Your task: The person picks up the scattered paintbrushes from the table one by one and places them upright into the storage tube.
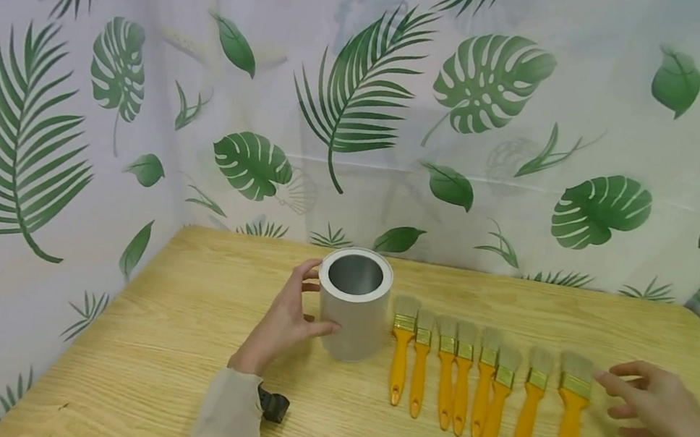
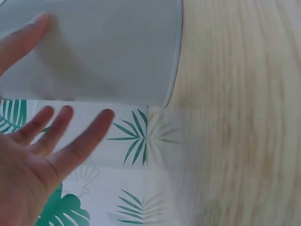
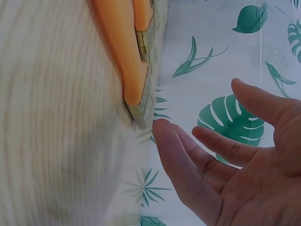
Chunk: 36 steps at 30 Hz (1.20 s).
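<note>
While a white cloth printed with green leaves [image 1: 351, 208] hangs across 12 o'clock and down the 10 o'clock side, a light wood-grain table [image 1: 128, 366] takes up most of the rest, down to 6. Next size down is a pale grey can [image 1: 357, 332], standing upright on the table around the middle, mouth facing up, metallic inside. The left hand [image 1: 281, 323] is at the can's 8 o'clock, thumb over the front, fingers spread along the side; the left wrist view shows the fingertips clear of the wall, and I honestly can't tell if the thumb is touching. Way over at 4 o'clock is the right hand [image 1: 661, 406], loosely curved with nothing in it, thumb well away from the fingers and one fingertip right by the bristles of the rightmost brush [image 1: 571, 420] (touching or not, can't tell). Then eight orange-handled paintbrushes [image 1: 484, 381] lie in a row from the can's 3 o'clock out toward 4, bristles at 12, handles roughly at 6, the leftmost just beside the can. Smallest bit: a black gadget [image 1: 274, 406] on the left wrist.
</note>
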Available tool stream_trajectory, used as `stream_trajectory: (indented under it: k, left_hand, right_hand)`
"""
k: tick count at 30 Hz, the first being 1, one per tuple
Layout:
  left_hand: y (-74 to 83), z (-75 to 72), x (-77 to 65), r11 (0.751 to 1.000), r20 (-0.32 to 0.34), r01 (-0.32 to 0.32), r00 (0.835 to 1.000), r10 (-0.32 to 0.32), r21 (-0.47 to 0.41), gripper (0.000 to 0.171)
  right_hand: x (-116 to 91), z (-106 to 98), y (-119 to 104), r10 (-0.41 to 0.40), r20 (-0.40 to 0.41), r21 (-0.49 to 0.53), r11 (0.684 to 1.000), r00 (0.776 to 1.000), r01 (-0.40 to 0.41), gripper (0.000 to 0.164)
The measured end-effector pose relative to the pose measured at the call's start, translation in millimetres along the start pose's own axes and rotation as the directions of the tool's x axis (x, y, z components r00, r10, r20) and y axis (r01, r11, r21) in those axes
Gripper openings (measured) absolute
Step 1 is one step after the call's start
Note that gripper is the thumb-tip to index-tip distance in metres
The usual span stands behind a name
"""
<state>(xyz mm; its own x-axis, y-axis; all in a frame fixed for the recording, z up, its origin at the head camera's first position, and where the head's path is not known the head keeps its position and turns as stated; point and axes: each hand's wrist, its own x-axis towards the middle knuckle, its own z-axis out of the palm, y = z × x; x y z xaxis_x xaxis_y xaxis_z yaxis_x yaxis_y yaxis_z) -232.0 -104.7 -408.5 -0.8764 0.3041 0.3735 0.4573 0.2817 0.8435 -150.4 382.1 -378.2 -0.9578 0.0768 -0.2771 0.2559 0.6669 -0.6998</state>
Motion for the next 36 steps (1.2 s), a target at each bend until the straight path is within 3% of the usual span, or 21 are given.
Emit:
stream_trajectory:
  k: [6, 10, 15, 24, 27, 33, 36]
  left_hand:
    - [6.2, 7.1, 0.4, 0.994, -0.024, -0.085, 0.996, 0.087, 0.070, 0.087]
    - [9.2, 11.0, 2.1, 0.991, -0.051, -0.068, 0.996, 0.074, 0.116, 0.082]
    - [8.2, 12.9, 3.9, 0.987, -0.098, -0.040, 0.994, 0.055, 0.155, 0.083]
    - [4.3, 11.5, 9.5, 0.978, -0.189, -0.100, 0.973, 0.135, 0.186, 0.082]
    - [4.4, 11.3, 7.7, 0.977, -0.188, -0.086, 0.974, 0.124, 0.197, 0.081]
    - [7.1, 14.4, -0.6, 0.985, -0.131, 0.013, 0.991, 0.010, 0.174, 0.090]
    - [6.9, 17.6, -3.1, 0.984, -0.128, 0.025, 0.992, -0.002, 0.178, 0.093]
  right_hand:
    - [-0.1, 0.9, 3.2, 0.041, 0.041, 0.013, 0.999, 0.998, -0.042, 0.077]
    - [1.4, 2.4, 3.2, 0.071, 0.060, 0.035, 0.997, 0.996, -0.073, 0.079]
    - [3.9, 7.8, 1.2, 0.048, 0.117, 0.066, 0.996, 0.992, -0.056, 0.080]
    - [8.8, 9.7, -1.4, 0.115, 0.170, 0.138, 0.981, 0.979, -0.139, 0.085]
    - [9.7, 10.7, 0.5, 0.119, 0.184, 0.156, 0.977, 0.976, -0.149, 0.085]
    - [12.0, 16.9, 5.2, 0.121, 0.203, 0.210, 0.964, 0.972, -0.164, 0.087]
    - [13.6, 21.2, 5.6, 0.128, 0.196, 0.230, 0.958, 0.972, -0.173, 0.087]
